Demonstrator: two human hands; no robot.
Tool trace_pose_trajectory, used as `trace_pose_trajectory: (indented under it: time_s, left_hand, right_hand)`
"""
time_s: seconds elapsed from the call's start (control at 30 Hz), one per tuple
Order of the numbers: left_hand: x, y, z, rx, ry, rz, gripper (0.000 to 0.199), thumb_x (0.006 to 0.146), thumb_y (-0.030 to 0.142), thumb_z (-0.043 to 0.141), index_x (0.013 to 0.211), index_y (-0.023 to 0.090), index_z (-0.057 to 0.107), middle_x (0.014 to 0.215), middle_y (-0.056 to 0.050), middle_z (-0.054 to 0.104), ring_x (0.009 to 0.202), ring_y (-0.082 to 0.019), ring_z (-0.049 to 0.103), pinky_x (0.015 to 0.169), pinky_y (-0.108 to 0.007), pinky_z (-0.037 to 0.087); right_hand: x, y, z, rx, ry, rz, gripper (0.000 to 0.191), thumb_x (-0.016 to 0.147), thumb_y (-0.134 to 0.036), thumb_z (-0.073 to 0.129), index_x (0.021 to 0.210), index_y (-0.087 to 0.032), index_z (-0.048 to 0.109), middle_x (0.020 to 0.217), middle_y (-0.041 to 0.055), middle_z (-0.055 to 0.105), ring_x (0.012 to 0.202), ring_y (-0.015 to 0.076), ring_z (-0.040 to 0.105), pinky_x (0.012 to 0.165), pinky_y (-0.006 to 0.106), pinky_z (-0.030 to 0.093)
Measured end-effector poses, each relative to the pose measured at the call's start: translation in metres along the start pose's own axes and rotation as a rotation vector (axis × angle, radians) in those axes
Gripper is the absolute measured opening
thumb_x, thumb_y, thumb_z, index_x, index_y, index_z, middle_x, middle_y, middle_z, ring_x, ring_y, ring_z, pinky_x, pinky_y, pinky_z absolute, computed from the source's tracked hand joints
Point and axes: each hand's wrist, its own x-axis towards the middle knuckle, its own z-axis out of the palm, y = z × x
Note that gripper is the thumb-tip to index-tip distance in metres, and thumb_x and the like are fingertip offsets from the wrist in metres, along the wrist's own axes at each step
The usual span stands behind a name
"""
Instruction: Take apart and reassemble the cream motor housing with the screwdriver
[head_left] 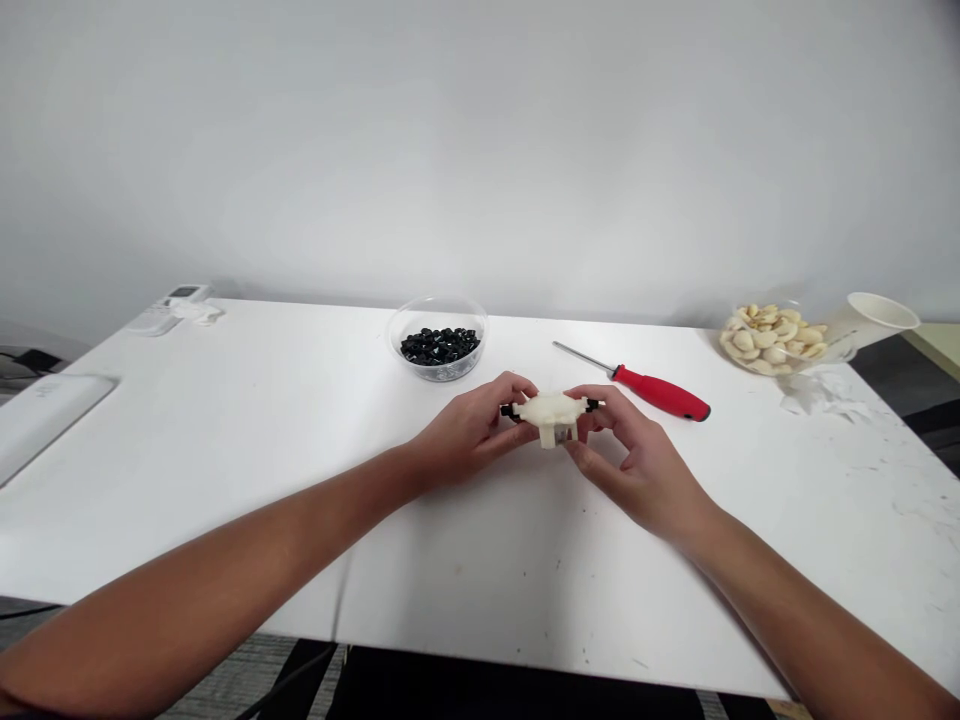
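Both hands hold one cream-white plastic part above the middle of the white table. It has a wide flat top, short legs below and a small black piece at each side. My left hand pinches its left end, with fingers and thumb around the black piece there. At the right end, my right hand grips it between curled fingers and a thumb set low near the legs. A red-handled screwdriver lies just beyond my right hand. Behind my left hand stands a clear round bowl of small black pieces.
At the back right are a clear container of pistachio-like nuts, a tilted white cup and crumpled tissue. A white device lies at the left edge, a remote at the back left. A wall rises behind the table.
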Motion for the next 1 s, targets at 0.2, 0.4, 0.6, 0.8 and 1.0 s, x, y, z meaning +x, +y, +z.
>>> trace_pose_trajectory:
  time_s: [0.2,0.4,0.6,0.8,1.0]
  left_hand:
    - [0.0002,0.0,-0.0011,0.045,-0.001,0.048,0.031,0.109,0.05,0.053,0.118,0.022,0.064,0.11,-0.003,0.072,0.092,-0.019,0.065,0.078,-0.03,0.049]
    - [0.0003,-0.0018,-0.001,0.057,-0.006,0.06,0.031,0.11,0.049,0.052,0.121,0.023,0.064,0.111,-0.004,0.073,0.094,-0.02,0.066,0.08,-0.031,0.049]
    - [0.0007,0.0007,-0.0015,0.026,-0.019,0.048,0.03,0.11,0.048,0.052,0.121,0.022,0.063,0.113,-0.005,0.073,0.094,-0.02,0.068,0.081,-0.031,0.051]
    - [0.0006,-0.0008,-0.0019,0.067,-0.02,0.054,0.031,0.109,0.049,0.052,0.116,0.021,0.064,0.107,-0.004,0.072,0.089,-0.019,0.066,0.077,-0.031,0.049]
    - [0.0013,-0.0001,-0.0022,0.058,-0.019,0.052,0.031,0.109,0.05,0.052,0.113,0.021,0.063,0.104,-0.003,0.071,0.086,-0.018,0.064,0.075,-0.03,0.047]
  right_hand:
    - [-0.0008,0.0008,-0.0018,-0.022,0.052,-0.1,0.049,0.094,-0.028,0.069,0.141,-0.036,0.06,0.107,0.0057,0.07,0.1,0.0249,0.066,0.044,0.021,0.044]
    - [-0.0006,0.0024,-0.0016,-0.028,0.069,-0.126,0.049,0.093,-0.028,0.071,0.14,-0.037,0.062,0.104,0.0048,0.07,0.098,0.024,0.067,0.042,0.021,0.043]
    - [-0.0005,0.0053,-0.0005,-0.016,0.075,-0.137,0.05,0.092,-0.024,0.071,0.139,-0.04,0.062,0.104,0.003,0.069,0.097,0.0226,0.066,0.051,0.024,0.049]
    - [-0.0012,0.0045,-0.0033,-0.004,0.054,-0.11,0.056,0.089,-0.017,0.065,0.14,-0.04,0.061,0.101,0.002,0.068,0.094,0.0222,0.066,0.049,0.024,0.047]
    - [-0.0025,0.0053,-0.0051,0.018,0.026,-0.157,0.048,0.095,-0.026,0.065,0.141,-0.041,0.06,0.108,0.0021,0.07,0.098,0.0221,0.064,0.058,0.026,0.051]
